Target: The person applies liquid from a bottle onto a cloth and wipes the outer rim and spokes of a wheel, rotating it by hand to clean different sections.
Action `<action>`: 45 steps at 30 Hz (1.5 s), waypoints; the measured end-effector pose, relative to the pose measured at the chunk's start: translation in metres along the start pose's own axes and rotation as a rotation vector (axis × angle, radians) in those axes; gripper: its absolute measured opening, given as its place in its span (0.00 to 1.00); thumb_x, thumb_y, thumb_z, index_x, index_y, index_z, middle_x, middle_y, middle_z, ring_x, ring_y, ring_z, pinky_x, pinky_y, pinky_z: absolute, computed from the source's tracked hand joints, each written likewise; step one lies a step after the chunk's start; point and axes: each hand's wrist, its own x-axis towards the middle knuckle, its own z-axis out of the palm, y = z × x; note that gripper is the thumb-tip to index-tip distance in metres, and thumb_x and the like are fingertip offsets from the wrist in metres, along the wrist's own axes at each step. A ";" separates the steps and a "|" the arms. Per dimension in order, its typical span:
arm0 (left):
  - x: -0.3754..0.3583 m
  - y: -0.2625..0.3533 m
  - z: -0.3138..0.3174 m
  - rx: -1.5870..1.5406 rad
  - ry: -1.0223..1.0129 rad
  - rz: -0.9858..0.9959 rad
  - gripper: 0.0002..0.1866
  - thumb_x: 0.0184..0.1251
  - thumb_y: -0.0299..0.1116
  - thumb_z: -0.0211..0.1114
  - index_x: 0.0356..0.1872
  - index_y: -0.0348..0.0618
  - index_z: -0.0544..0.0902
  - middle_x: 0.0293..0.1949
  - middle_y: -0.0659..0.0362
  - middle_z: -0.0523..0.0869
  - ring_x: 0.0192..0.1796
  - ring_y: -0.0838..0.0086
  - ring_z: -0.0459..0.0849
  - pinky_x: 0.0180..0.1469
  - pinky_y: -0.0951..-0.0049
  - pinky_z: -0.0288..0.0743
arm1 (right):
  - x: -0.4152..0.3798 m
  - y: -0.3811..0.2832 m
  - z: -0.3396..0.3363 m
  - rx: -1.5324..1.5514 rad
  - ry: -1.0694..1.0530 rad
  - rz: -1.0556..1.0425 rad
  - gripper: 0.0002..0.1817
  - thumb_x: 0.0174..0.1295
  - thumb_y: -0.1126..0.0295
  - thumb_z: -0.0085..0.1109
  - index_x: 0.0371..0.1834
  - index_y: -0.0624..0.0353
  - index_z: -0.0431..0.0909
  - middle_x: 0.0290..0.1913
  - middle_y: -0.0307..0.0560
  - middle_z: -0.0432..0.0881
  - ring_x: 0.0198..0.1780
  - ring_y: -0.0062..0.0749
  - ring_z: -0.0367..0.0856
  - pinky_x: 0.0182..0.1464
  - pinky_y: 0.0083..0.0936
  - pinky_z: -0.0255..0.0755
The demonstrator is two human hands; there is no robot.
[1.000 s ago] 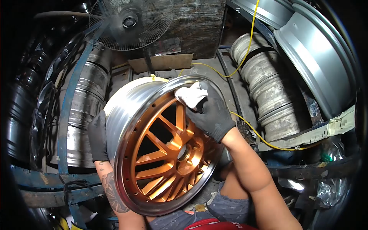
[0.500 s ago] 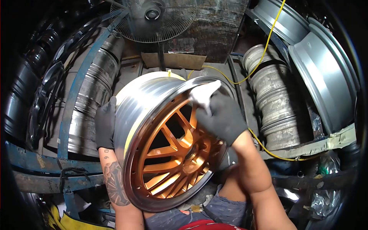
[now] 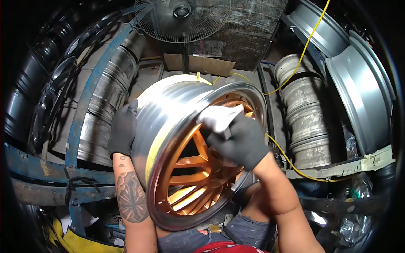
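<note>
A wheel rim (image 3: 162, 109) with a polished silver barrel and lip and bronze spokes (image 3: 187, 162) leans tilted across my lap. Against the left side of its barrel, my left hand (image 3: 124, 128), in a black glove, steadies it with the fingers close together. My right hand (image 3: 242, 141), also black-gloved, is closed on a white cloth (image 3: 219, 118) and presses it to the upper part of the rim's lip and face. Motion blurs the cloth and hides some spokes behind the hand. Yellow material (image 3: 156, 152) shows along the barrel edge.
Bare silver barrels (image 3: 308, 109) are stacked on the right, with more barrels (image 3: 101, 105) at left behind a blue metal frame (image 3: 86, 88). Large silver rims (image 3: 358, 92) stand far right. A fan (image 3: 182, 12) is ahead; a yellow cable (image 3: 291, 168) runs along the right.
My right hand and the cloth have moved down and left across the rim's face. The view has shifted slightly, and the rim with my left hand appears a little further right.
</note>
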 end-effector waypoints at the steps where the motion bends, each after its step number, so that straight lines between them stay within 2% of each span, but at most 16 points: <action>1: 0.000 0.002 -0.001 0.042 0.007 0.004 0.30 0.80 0.56 0.56 0.43 0.30 0.85 0.34 0.41 0.85 0.36 0.54 0.82 0.44 0.58 0.75 | 0.007 0.009 -0.007 -0.133 0.089 0.003 0.12 0.56 0.60 0.72 0.37 0.55 0.88 0.36 0.53 0.85 0.35 0.51 0.87 0.38 0.42 0.80; 5: -0.004 0.002 -0.003 0.110 0.006 0.013 0.31 0.81 0.57 0.53 0.46 0.31 0.85 0.42 0.36 0.87 0.46 0.42 0.85 0.48 0.53 0.76 | -0.003 -0.016 0.003 -0.259 0.061 -0.002 0.16 0.54 0.59 0.74 0.38 0.59 0.86 0.34 0.54 0.82 0.33 0.52 0.86 0.36 0.43 0.79; 6: -0.004 0.001 -0.004 0.113 -0.014 0.027 0.31 0.81 0.57 0.53 0.47 0.32 0.85 0.44 0.35 0.87 0.48 0.40 0.85 0.49 0.52 0.77 | -0.007 -0.017 0.002 -0.189 0.013 -0.166 0.17 0.53 0.59 0.74 0.38 0.61 0.85 0.35 0.54 0.82 0.33 0.51 0.86 0.36 0.42 0.78; 9: 0.001 -0.012 -0.002 0.043 -0.019 -0.012 0.30 0.81 0.56 0.53 0.48 0.32 0.85 0.43 0.37 0.87 0.47 0.42 0.86 0.48 0.54 0.77 | -0.002 0.003 0.000 0.022 0.085 -0.107 0.15 0.58 0.63 0.69 0.44 0.57 0.86 0.40 0.54 0.85 0.36 0.51 0.87 0.40 0.40 0.81; 10: -0.002 -0.010 -0.006 0.060 -0.005 -0.003 0.30 0.81 0.56 0.53 0.48 0.33 0.86 0.42 0.38 0.88 0.45 0.43 0.86 0.48 0.55 0.77 | 0.003 0.016 -0.004 -0.072 -0.009 0.100 0.14 0.60 0.63 0.66 0.47 0.55 0.87 0.38 0.55 0.86 0.37 0.50 0.88 0.42 0.41 0.82; 11: -0.008 -0.004 -0.006 0.068 0.013 0.005 0.30 0.81 0.56 0.54 0.48 0.33 0.86 0.41 0.39 0.88 0.43 0.45 0.86 0.47 0.56 0.77 | 0.014 0.012 -0.001 -0.023 0.176 -0.029 0.14 0.60 0.62 0.65 0.45 0.57 0.86 0.33 0.55 0.85 0.37 0.50 0.88 0.40 0.41 0.82; 15: -0.010 -0.003 0.001 -0.068 0.044 0.041 0.28 0.80 0.55 0.57 0.45 0.33 0.86 0.34 0.43 0.87 0.35 0.52 0.82 0.43 0.59 0.75 | -0.006 -0.022 0.005 -0.080 -0.027 -0.108 0.13 0.55 0.61 0.68 0.40 0.55 0.87 0.34 0.56 0.84 0.35 0.53 0.86 0.38 0.43 0.80; 19: -0.009 0.000 0.003 -0.189 0.028 0.092 0.27 0.79 0.53 0.59 0.42 0.33 0.87 0.32 0.44 0.87 0.33 0.59 0.83 0.42 0.62 0.74 | 0.005 0.005 -0.002 0.018 0.146 -0.014 0.10 0.57 0.66 0.67 0.41 0.53 0.88 0.34 0.55 0.84 0.33 0.50 0.86 0.35 0.42 0.79; 22: -0.004 0.001 0.002 -0.014 0.058 0.143 0.27 0.79 0.53 0.59 0.43 0.33 0.88 0.33 0.45 0.88 0.34 0.62 0.84 0.42 0.64 0.75 | -0.015 -0.023 0.009 -0.110 -0.031 -0.072 0.20 0.51 0.66 0.72 0.49 0.55 0.84 0.37 0.54 0.84 0.37 0.54 0.85 0.39 0.43 0.78; 23: -0.005 0.005 0.004 -0.031 0.058 0.113 0.27 0.78 0.53 0.60 0.43 0.33 0.88 0.34 0.45 0.88 0.34 0.61 0.84 0.42 0.63 0.75 | -0.024 -0.029 0.011 -0.088 -0.119 -0.097 0.25 0.48 0.64 0.75 0.52 0.56 0.81 0.36 0.53 0.82 0.38 0.54 0.84 0.39 0.44 0.78; 25: -0.006 0.011 0.002 -0.053 0.036 0.075 0.27 0.78 0.53 0.60 0.44 0.33 0.88 0.35 0.44 0.89 0.35 0.59 0.85 0.43 0.63 0.76 | -0.025 -0.031 0.017 -0.008 -0.043 -0.162 0.22 0.41 0.63 0.76 0.38 0.59 0.80 0.32 0.52 0.79 0.31 0.51 0.83 0.33 0.45 0.77; 29: -0.005 0.000 0.005 -0.089 0.090 0.126 0.27 0.78 0.53 0.61 0.47 0.33 0.88 0.38 0.43 0.90 0.39 0.58 0.88 0.46 0.63 0.77 | -0.005 0.001 0.004 -0.187 0.112 -0.013 0.15 0.55 0.60 0.71 0.45 0.49 0.87 0.30 0.53 0.81 0.29 0.49 0.84 0.32 0.43 0.78; 31: -0.005 0.003 0.005 -0.122 0.080 0.120 0.26 0.78 0.52 0.60 0.47 0.33 0.88 0.37 0.43 0.90 0.38 0.57 0.88 0.45 0.64 0.78 | -0.012 -0.015 0.019 -0.193 0.171 0.009 0.13 0.55 0.61 0.71 0.36 0.57 0.84 0.29 0.53 0.81 0.28 0.50 0.83 0.31 0.44 0.77; 33: -0.002 -0.004 0.008 -0.160 0.059 0.118 0.26 0.79 0.51 0.60 0.46 0.32 0.87 0.37 0.42 0.89 0.37 0.55 0.87 0.44 0.64 0.78 | -0.020 -0.046 0.006 -0.114 -0.082 -0.228 0.13 0.54 0.62 0.71 0.33 0.59 0.82 0.30 0.54 0.80 0.28 0.51 0.83 0.33 0.46 0.77; 38: -0.002 0.006 0.000 -0.008 0.032 0.147 0.25 0.79 0.51 0.60 0.46 0.32 0.87 0.37 0.42 0.89 0.38 0.54 0.88 0.45 0.62 0.78 | 0.000 -0.008 0.001 -0.126 0.121 -0.063 0.19 0.52 0.63 0.71 0.49 0.52 0.87 0.39 0.53 0.87 0.35 0.49 0.86 0.38 0.43 0.80; 45: 0.011 -0.025 0.013 -0.132 0.053 0.202 0.22 0.78 0.47 0.62 0.50 0.35 0.87 0.40 0.41 0.89 0.42 0.52 0.89 0.47 0.61 0.79 | -0.015 -0.025 0.018 -0.016 0.017 -0.213 0.15 0.52 0.63 0.73 0.43 0.53 0.86 0.32 0.48 0.82 0.32 0.49 0.85 0.33 0.42 0.78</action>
